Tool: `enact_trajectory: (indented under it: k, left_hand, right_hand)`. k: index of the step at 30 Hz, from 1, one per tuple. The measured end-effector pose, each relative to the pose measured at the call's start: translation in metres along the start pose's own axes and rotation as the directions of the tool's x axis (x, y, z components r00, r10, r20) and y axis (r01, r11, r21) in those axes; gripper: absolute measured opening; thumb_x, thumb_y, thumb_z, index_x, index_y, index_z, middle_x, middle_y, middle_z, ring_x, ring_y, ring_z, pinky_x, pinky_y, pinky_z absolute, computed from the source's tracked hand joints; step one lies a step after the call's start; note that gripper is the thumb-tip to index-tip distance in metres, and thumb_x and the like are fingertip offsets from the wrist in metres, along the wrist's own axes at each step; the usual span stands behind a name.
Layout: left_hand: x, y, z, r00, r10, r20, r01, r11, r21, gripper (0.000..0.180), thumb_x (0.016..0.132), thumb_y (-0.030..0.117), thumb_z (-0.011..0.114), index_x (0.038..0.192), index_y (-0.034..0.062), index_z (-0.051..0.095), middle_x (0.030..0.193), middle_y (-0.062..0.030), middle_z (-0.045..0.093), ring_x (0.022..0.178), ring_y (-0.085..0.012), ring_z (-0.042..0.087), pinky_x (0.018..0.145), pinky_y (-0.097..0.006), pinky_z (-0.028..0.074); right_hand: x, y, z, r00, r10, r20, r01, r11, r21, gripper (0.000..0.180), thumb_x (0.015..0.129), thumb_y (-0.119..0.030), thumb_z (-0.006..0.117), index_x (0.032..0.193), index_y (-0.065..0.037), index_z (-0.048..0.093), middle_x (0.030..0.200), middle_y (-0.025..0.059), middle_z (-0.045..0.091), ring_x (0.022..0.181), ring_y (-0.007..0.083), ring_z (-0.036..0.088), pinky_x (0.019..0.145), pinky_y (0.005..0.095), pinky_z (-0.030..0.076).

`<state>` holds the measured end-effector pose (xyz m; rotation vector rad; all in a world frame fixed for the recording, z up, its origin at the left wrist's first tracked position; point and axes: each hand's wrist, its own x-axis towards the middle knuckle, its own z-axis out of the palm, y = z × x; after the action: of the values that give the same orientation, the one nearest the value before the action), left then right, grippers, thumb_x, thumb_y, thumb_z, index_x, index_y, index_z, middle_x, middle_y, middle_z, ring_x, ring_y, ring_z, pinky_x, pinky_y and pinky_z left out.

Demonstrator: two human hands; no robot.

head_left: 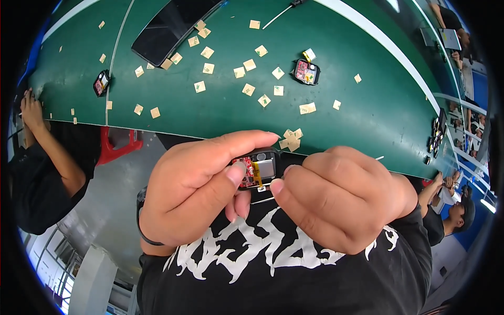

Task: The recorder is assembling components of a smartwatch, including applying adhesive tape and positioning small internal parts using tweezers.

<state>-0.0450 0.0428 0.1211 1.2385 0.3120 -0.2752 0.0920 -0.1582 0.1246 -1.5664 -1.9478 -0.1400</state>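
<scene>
My left hand (197, 181) grips an opened smartwatch case (270, 152) just off the table's near edge, thumb on its face and fingers behind. Inside the black case sit a red circuit board (247, 171) and a silver battery (265, 168) with yellow tape along its side. My right hand (336, 199) is closed in a pinch, thumb and forefinger at the case's lower right corner. Beside those fingertips shows a small pale tab (262, 189). What the pinch holds, if anything, is too small or hidden to make out.
Square tan adhesive pieces (249, 64) lie scattered over the green table (173, 100). Another opened watch case (307, 72) is at centre right, one more (101, 83) far left. A black phone-like slab (173, 31) and a screwdriver (278, 16) lie farther back. Co-workers sit either side.
</scene>
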Motion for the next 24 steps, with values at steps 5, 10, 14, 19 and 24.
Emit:
enact_trajectory:
  k: [5,10,14,19,24]
  left_hand:
    - [0.0005,-0.0023,0.0008,1.0,0.016,-0.014,-0.016,1.0,0.02,0.041,0.1,0.003,0.043,0.136,-0.0146,0.056,0.089,-0.0149,0.071,0.06,-0.0123,0.065,0.052,-0.022,0.052]
    - [-0.0001,-0.0018,0.001,1.0,0.009,-0.026,-0.009,1.0,0.014,0.041,0.1,0.003,0.044,0.135,-0.014,0.057,0.09,-0.0148,0.071,0.06,-0.012,0.065,0.053,-0.022,0.052]
    - [0.0001,-0.0021,0.0009,1.0,0.008,-0.019,-0.007,0.999,0.044,0.041,0.101,0.003,0.044,0.136,-0.0138,0.057,0.092,-0.0148,0.071,0.061,-0.0117,0.064,0.053,-0.022,0.052]
    - [0.001,0.0005,0.0008,1.0,-0.017,-0.003,0.017,0.999,0.037,0.042,0.101,0.005,0.044,0.136,-0.0138,0.056,0.093,-0.0151,0.071,0.062,-0.0117,0.065,0.053,-0.022,0.052]
    - [-0.0004,-0.0006,0.0007,1.0,-0.015,-0.013,0.015,1.0,0.009,0.042,0.101,0.006,0.045,0.136,-0.0137,0.056,0.092,-0.015,0.071,0.061,-0.0118,0.064,0.053,-0.022,0.052]
  right_hand:
    - [0.0016,0.0001,-0.003,0.999,-0.008,0.044,0.011,0.998,-0.056,0.032,0.064,-0.005,0.071,0.091,0.012,0.071,0.087,0.017,0.066,0.071,0.0235,0.059,0.052,0.0308,0.047]
    - [0.0025,-0.0024,-0.0079,0.999,0.005,0.04,-0.001,0.996,-0.094,0.031,0.062,-0.005,0.071,0.089,0.012,0.072,0.086,0.0162,0.065,0.071,0.0234,0.06,0.051,0.0302,0.046]
    - [0.004,-0.0037,-0.0087,0.997,0.019,0.074,-0.011,0.994,-0.111,0.033,0.061,-0.005,0.071,0.089,0.012,0.072,0.086,0.0163,0.065,0.072,0.0235,0.06,0.051,0.0302,0.046]
    - [0.003,-0.0043,-0.0039,0.998,0.019,0.059,-0.015,0.997,-0.081,0.033,0.062,-0.005,0.07,0.09,0.012,0.072,0.087,0.0166,0.066,0.071,0.0233,0.06,0.052,0.0305,0.046]
    - [0.0009,-0.0047,0.0009,1.0,0.026,0.01,-0.025,0.996,-0.083,0.035,0.062,-0.006,0.071,0.091,0.013,0.071,0.086,0.017,0.066,0.071,0.0229,0.06,0.051,0.0304,0.046]
